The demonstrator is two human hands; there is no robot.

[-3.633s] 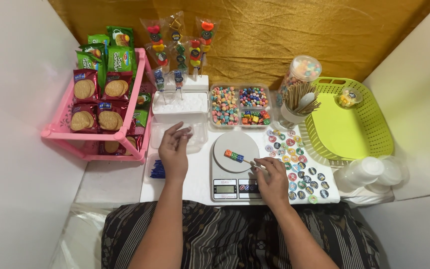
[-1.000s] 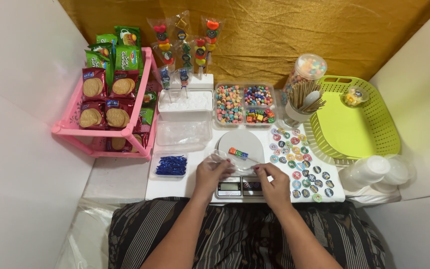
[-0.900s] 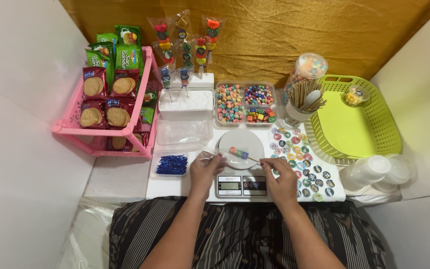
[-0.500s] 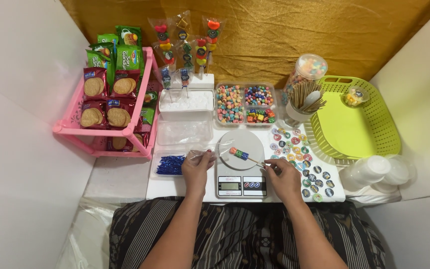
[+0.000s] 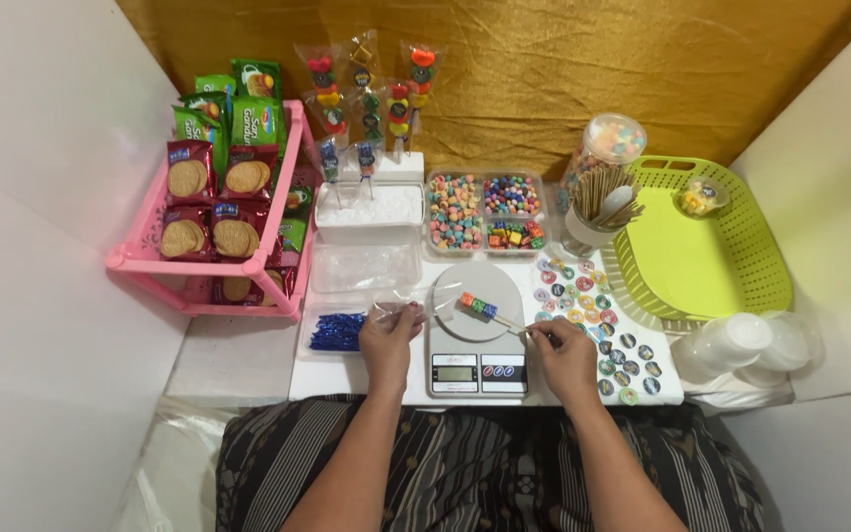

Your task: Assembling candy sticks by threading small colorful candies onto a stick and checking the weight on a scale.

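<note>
My right hand pinches the end of a thin wooden skewer whose colourful candy pieces lie over the round white plate of a kitchen scale. My left hand holds a small clear plastic bag just left of the scale, its open end toward the candy tip. Both forearms reach in from the bottom of the view over a dark patterned lap.
Behind the scale sit a divided candy tray, a foam block with wrapped candy skewers, a cup of wooden sticks and a candy jar. A pink rack of biscuit packs stands left. A green basket, round stickers and plastic cups lie right; blue twist ties near left.
My left hand moved from the clear containers to the scale's left side and took up the clear bag. My right hand kept the skewer over the scale, shifting slightly.
</note>
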